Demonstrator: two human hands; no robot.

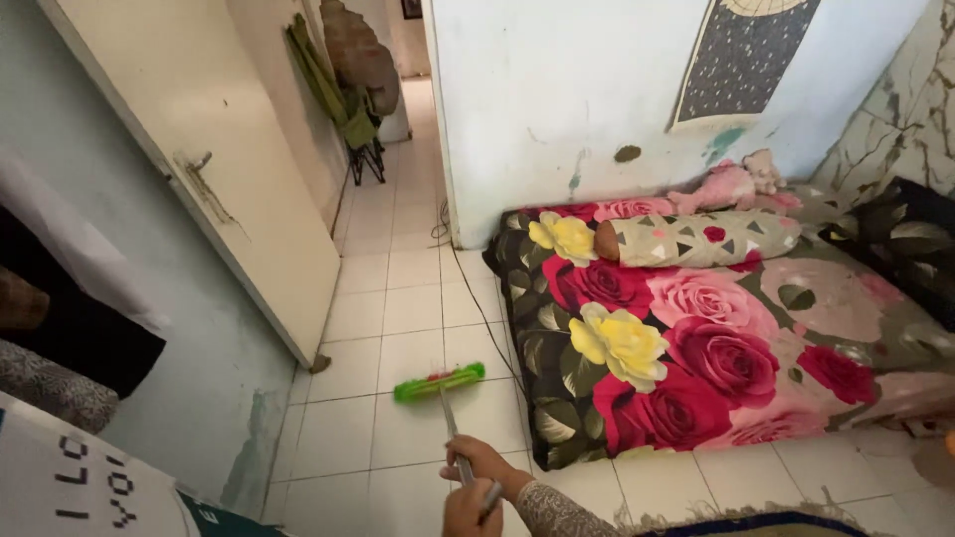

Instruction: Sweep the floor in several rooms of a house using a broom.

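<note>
Both hands [477, 487] clasp broom handle [453, 423], stacked for reach; green head [439, 382] flat on tiles [398, 308] (beside floral mattress [716, 338]).

A flowered mattress [716, 338] is laid on the tiled floor [398, 308], a bolster [696, 239] at its far edge; a door [229, 159] is opened.

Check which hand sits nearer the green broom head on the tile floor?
Left. The left hand grips the handle higher up, closer to the green broom head. The right hand holds the handle's end below it, nearest the camera.
</note>
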